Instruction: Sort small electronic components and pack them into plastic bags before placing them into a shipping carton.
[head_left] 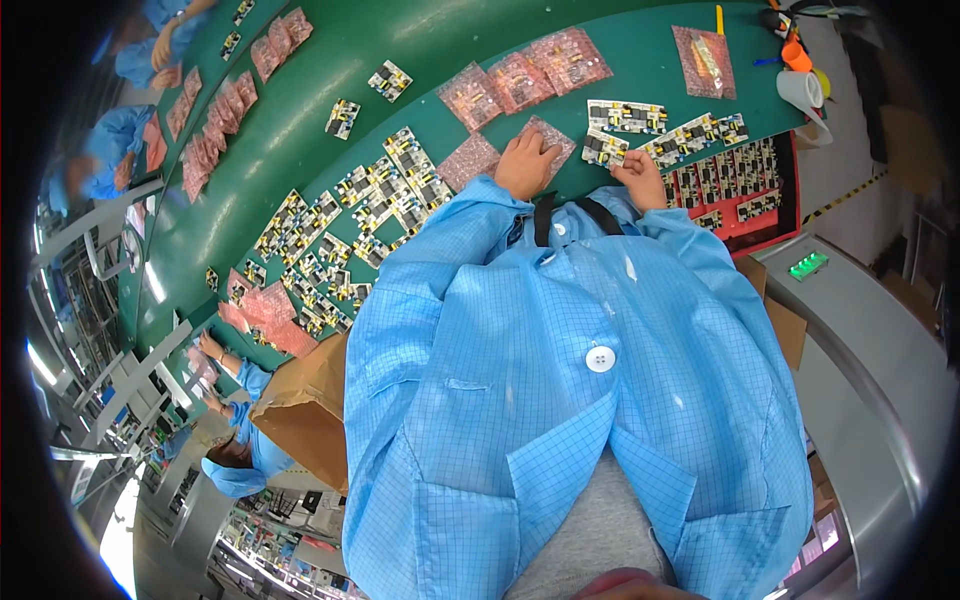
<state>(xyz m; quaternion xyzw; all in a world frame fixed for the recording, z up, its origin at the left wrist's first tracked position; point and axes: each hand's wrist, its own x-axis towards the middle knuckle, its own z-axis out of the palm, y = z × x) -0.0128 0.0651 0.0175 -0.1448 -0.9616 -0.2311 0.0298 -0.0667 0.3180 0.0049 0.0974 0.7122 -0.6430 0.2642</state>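
L hand (527,163) flat on pink bag (549,136); R hand (640,178) pinching circuit board (604,148)

Loose circuit boards (340,235) crowd the green belt (300,110) at left, pink bags (215,120) trailing away far left. Far right, a red tray (775,215) of boards (packed in rows), beside it a white cup (800,90). Near left, a brown paper bag (305,410).

Electronics assembly line, long green workbench (300,110), scattered circuit boards (385,190), pink antistatic bags (520,80), blue-coated workers (240,460)
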